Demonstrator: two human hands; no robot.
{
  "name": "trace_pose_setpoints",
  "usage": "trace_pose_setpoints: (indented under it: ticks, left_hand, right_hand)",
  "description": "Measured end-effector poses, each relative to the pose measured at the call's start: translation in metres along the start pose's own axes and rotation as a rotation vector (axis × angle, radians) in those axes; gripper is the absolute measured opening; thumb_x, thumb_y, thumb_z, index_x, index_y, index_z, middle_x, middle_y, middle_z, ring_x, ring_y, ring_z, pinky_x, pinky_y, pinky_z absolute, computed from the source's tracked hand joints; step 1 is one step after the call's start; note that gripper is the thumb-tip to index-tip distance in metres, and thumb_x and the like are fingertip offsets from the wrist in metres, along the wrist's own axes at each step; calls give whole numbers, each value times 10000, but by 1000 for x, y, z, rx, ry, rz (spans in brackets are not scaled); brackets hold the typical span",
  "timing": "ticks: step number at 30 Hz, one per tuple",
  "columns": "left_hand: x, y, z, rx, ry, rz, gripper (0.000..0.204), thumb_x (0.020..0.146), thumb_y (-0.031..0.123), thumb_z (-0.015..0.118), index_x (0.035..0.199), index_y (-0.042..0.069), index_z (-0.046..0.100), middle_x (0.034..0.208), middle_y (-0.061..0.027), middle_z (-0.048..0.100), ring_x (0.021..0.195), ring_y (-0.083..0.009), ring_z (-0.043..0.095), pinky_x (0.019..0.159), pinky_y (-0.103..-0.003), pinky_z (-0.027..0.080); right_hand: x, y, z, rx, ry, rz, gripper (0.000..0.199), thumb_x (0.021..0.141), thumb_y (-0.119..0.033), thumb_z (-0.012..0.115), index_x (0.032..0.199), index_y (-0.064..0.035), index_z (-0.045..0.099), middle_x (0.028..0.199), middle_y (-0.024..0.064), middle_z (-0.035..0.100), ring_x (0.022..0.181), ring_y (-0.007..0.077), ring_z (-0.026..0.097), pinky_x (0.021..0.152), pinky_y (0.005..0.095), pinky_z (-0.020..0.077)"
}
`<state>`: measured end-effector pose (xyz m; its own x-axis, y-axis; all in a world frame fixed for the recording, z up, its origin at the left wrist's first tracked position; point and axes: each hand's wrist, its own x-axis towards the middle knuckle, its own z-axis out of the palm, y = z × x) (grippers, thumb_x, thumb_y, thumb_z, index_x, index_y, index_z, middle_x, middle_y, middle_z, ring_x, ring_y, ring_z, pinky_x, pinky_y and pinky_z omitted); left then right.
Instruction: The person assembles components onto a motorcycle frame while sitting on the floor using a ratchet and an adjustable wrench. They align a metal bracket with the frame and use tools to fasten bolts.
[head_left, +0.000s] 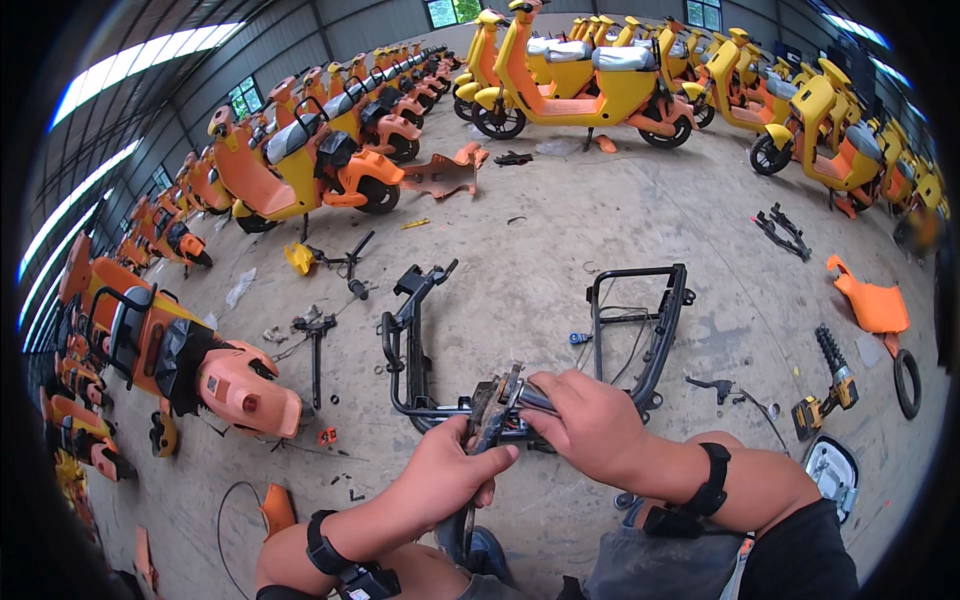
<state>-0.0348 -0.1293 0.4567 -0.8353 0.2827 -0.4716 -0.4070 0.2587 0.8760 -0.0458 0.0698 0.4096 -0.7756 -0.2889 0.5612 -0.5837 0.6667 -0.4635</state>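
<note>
My left hand (448,470) is wrapped round a long dark metal bar (493,425) with a bracket-like upper end, held tilted in front of my lap. Its lower end runs down between my legs. My right hand (592,420) grips a dark grey handle-like piece (538,400) that meets the bar's upper end. The fingers hide much of that piece, so its exact kind does not show. Just beyond both hands, a black tubular scooter frame (652,368) lies on the floor, with cables hanging inside it.
A yellow-and-black power drill (808,415) lies right, near a black ring (907,384) and an orange panel (872,300). On the left lie a black steering stem (317,360) and a tipped orange scooter (190,350). Rows of yellow-orange scooters (570,95) stand behind.
</note>
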Motion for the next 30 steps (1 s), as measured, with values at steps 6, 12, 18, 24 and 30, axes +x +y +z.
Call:
trace_pose_setpoints:
  ticks: [6,12,18,24,30]
  left_hand:
    - [3,-7,-14,-18,114,80,297,849,144,714,980,-22,506,687,-35,572,481,-94,548,431,-240,427]
    - [-3,1,-5,89,93,81,314,840,138,731,988,-22,505,702,-25,564,490,-86,544,431,-236,430]
    - [-1,-1,0,92,57,110,329,830,112,745,1022,-14,509,689,-17,569,472,-75,529,421,-229,410]
    - [-4,1,-1,171,62,129,390,837,150,739,1072,-35,490,695,-24,564,488,-86,545,428,-236,428]
    - [-1,-1,3,197,67,145,401,838,171,733,1061,-40,475,703,-39,571,499,-99,564,434,-250,450]
  right_hand:
    - [6,10,-1,682,-391,551,379,976,-356,546,1016,14,618,774,68,626,665,170,566,614,315,465]
    - [13,24,-9,1226,-512,862,451,1006,-420,471,859,-12,593,685,-5,521,456,49,366,444,223,312]
    - [17,24,-17,1343,-641,887,476,1009,-425,460,1027,22,621,725,0,548,456,34,373,415,196,282]
    - [19,28,-18,1556,-669,913,464,1021,-401,444,1097,32,591,731,6,560,450,32,378,404,202,284]
    - [13,31,-19,1490,-638,830,395,1015,-382,472,1006,-11,608,714,-8,543,500,29,385,444,202,311]
